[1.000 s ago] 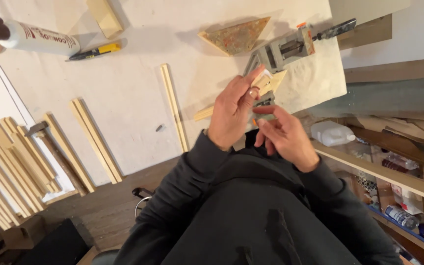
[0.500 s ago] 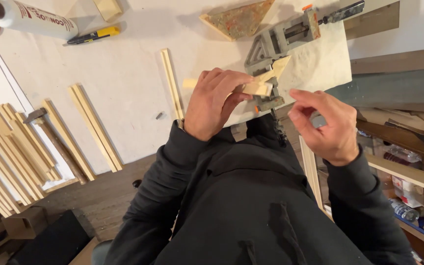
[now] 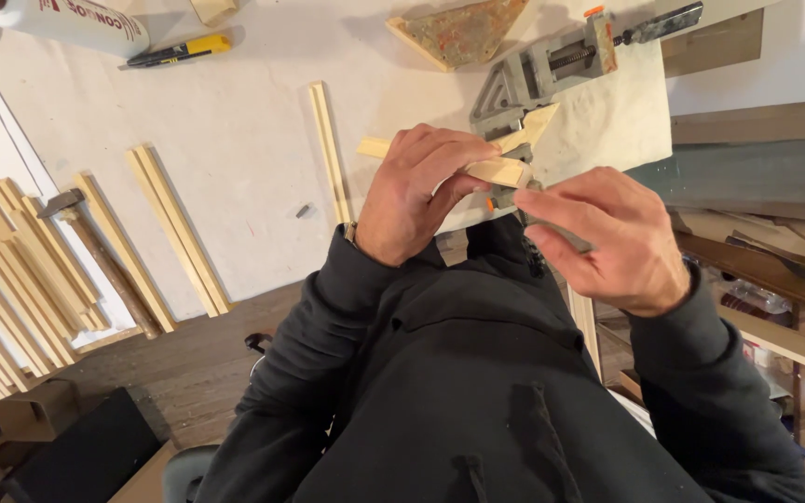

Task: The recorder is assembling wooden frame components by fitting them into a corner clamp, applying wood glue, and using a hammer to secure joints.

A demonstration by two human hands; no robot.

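Left hand: the left hand point(image 3: 421, 191) is curled over a light wooden strip point(image 3: 491, 170), fingers wrapped across its top, thumb beneath
Right hand: the right hand point(image 3: 612, 237) has its fingers drawn narrow, pinched on a small clamp handle with an orange tip point(image 3: 505, 197) just under the strip; whether it grips tight I cannot tell
Wooden strip: lies across the near jaw of the grey corner clamp point(image 3: 533, 79), meeting a second mitred piece point(image 3: 531, 130) that points up at an angle
Corner clamp: rests on a pale cloth point(image 3: 621, 116) at the bench edge
Bench: white work surface point(image 3: 235, 121)
Loose strips: one single strip point(image 3: 328, 149) left of the hands, a pair point(image 3: 179, 233) further left, a stack point(image 3: 11, 270) at the far left
Hammer: hammer point(image 3: 95, 251) lies beside the stack
Far edge: yellow utility knife point(image 3: 179, 51), triangular wooden block point(image 3: 463, 30)
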